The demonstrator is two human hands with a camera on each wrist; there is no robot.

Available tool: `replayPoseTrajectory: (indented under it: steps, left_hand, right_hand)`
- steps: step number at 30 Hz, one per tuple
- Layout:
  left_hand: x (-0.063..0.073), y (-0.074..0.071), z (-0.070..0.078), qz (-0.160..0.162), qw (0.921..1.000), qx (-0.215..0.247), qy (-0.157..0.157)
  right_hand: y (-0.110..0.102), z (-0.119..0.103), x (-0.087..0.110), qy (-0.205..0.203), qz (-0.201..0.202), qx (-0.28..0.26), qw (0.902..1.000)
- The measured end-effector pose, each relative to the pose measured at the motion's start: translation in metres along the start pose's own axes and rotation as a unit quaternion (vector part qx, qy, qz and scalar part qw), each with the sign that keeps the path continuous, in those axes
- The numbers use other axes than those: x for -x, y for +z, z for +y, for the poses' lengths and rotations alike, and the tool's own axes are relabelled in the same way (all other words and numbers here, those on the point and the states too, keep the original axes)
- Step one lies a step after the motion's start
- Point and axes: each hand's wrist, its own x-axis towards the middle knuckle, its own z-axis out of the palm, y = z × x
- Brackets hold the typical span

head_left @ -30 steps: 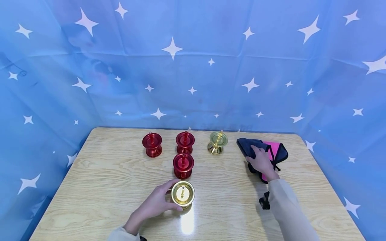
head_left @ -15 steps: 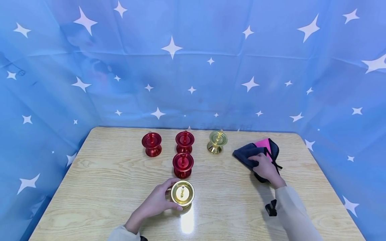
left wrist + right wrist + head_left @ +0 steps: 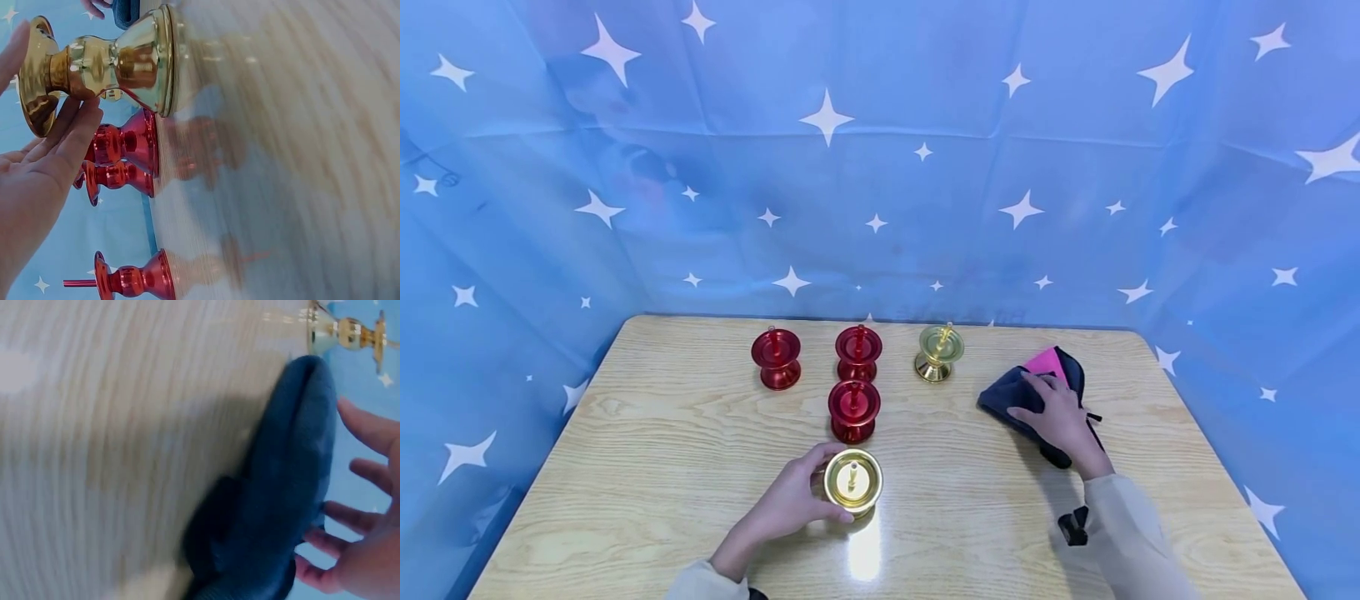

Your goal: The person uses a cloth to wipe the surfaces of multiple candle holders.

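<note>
My left hand [image 3: 790, 498] holds a shiny gold candle holder [image 3: 853, 483] that stands upright on the table. In the left wrist view its fingers lie against the narrow waist of the holder, with the thumb near the dish. At the right, my right hand [image 3: 1060, 421] rests with spread fingers on a folded dark blue and pink cloth item [image 3: 1006, 398] with black edging. The right wrist view shows the fingertips along the top of the dark fabric [image 3: 290, 469]; its kind cannot be made out.
Three red candle holders, at back left [image 3: 777, 358], back middle [image 3: 858, 354] and just beyond the gold one [image 3: 853, 412], stand on the wooden table [image 3: 662, 450]. Another gold holder [image 3: 938, 354] is at the back. A starry blue curtain [image 3: 880, 183] surrounds the table.
The dark flap has come over toward the left, and less pink shows. My right hand has moved slightly nearer, its fingers bunched half a second ago and spread now. The left hand stays put.
</note>
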Motion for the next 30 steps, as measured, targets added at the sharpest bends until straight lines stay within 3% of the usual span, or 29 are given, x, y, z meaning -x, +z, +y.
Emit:
replayPoseTrajectory:
  steps: [4,8,11,14,17,22,27,30]
  left_hand:
    - [0.000,0.002,0.001,-0.004,0.9999,0.010,-0.002]
    - [0.000,0.003,0.003,-0.003,0.9994,0.034,-0.006]
    - [-0.001,0.004,0.005,-0.003,0.9983,0.058,-0.004]
    - [-0.002,0.006,0.006,-0.003,0.9975,0.070,-0.001]
    - [-0.004,0.008,0.006,-0.005,0.9975,0.071,0.000]
    - [-0.003,0.010,0.006,-0.004,0.9972,0.074,-0.008]
    - [-0.003,0.011,0.007,-0.002,0.9973,0.073,-0.009]
    - [-0.004,0.011,0.007,-0.001,0.9979,0.064,-0.009]
  right_hand:
    - [0.010,0.002,-0.001,0.010,-0.016,0.016,0.9997]
    - [0.017,0.005,0.003,-0.004,0.013,0.018,0.9998]
    - [0.016,0.004,0.006,-0.022,0.031,0.012,0.9992]
    - [0.010,0.000,0.010,-0.030,0.013,0.007,0.9995]
    - [0.003,-0.006,0.015,-0.034,-0.009,0.007,0.9994]
    - [-0.001,-0.011,0.022,-0.069,0.011,0.012,0.9975]
    - [0.015,-0.003,0.028,-0.108,0.022,0.057,0.9923]
    - [0.024,-0.002,0.025,-0.102,0.043,0.078,0.9907]
